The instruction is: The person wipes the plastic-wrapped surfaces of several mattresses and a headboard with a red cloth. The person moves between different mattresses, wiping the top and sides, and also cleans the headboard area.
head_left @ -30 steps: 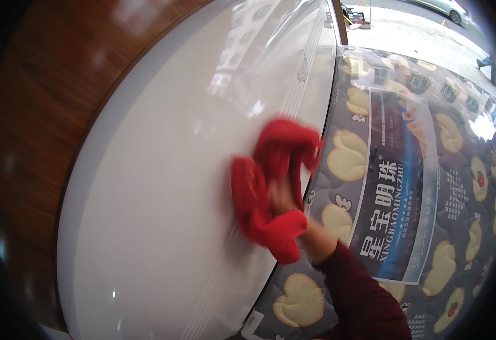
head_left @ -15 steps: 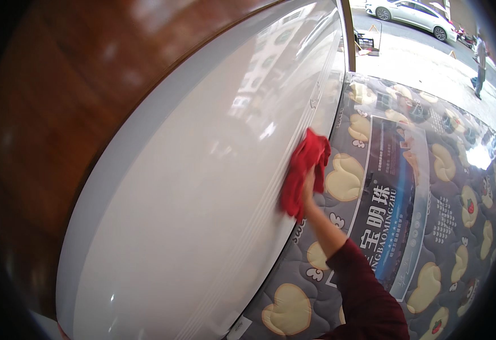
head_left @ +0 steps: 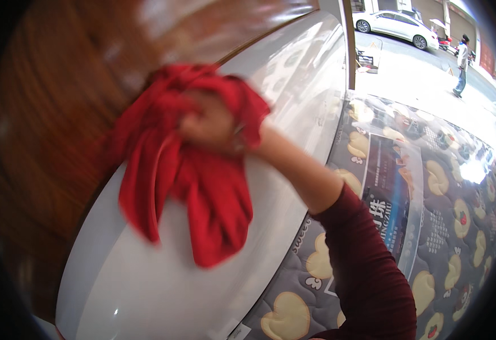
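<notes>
My right hand (head_left: 211,122) is closed on a red cloth (head_left: 217,209), its maroon-sleeved arm reaching in from the lower right. Both hand and cloth are smeared by motion. The bunched upper part of the cloth lies over the border between the brown wooden surface (head_left: 55,170) and the glossy white panel (head_left: 106,277). Two loose ends of the cloth hang down in front of the panel. Whether the cloth presses on the wood or hovers just off it, I cannot tell. My left hand does not show.
A grey quilted mattress (head_left: 285,314) with cream heart shapes, under clear plastic, borders the panel's right side. A printed sheet (head_left: 398,226) lies on it. Beyond the opening, a person (head_left: 461,65) is on the bright pavement and a white car (head_left: 398,25) stands on the street.
My right hand has moved left and slightly up with the red cloth, from the panel's ridged right edge to its upper left border with the wood. The cloth has spread out.
</notes>
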A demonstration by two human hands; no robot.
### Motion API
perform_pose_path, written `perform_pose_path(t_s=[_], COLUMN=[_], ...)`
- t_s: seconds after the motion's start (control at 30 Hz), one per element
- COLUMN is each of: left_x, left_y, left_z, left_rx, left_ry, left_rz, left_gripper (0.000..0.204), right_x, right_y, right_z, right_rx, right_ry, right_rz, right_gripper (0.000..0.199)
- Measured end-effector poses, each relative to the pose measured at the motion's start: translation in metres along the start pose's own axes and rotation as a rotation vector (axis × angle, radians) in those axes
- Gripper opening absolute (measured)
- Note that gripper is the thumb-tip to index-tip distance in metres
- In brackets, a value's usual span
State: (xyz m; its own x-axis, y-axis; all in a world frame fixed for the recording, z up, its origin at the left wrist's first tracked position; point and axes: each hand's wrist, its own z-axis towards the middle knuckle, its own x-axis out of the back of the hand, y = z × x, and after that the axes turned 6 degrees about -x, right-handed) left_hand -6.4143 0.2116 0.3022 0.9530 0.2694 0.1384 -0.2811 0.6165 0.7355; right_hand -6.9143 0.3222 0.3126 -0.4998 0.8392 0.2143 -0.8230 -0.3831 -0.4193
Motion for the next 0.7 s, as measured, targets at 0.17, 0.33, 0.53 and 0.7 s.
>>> perform_pose_path(t_s=[0.17, 0.33, 0.53, 0.7], left_x=[0.007, 0.02, 0.057, 0.093], left_y=[0.004, -0.006, 0.007, -0.04], left_z=[-0.005, -0.009, -0.005, 0.003], left_rx=[0.017, 0.079, 0.118, -0.057], left_ry=[0.026, 0.069, 0.199, 0.038], left_rz=[-0.001, -0.031, -0.142, -0.182], left_gripper=[0.06, 0.061, 0.061, 0.063], right_x=[0.134, 0.201, 0.128, -0.009], right_y=[0.176, 0.255, 0.17, -0.009], right_z=[0.053, 0.081, 0.049, -0.028], right_rx=[-0.527, -0.755, -0.567, -0.17], right_ry=[0.088, 0.249, 0.061, 0.25], right_rz=[-0.204, -0.756, -0.841, -0.795], right_gripper=[0.038, 0.078, 0.056, 0.037])
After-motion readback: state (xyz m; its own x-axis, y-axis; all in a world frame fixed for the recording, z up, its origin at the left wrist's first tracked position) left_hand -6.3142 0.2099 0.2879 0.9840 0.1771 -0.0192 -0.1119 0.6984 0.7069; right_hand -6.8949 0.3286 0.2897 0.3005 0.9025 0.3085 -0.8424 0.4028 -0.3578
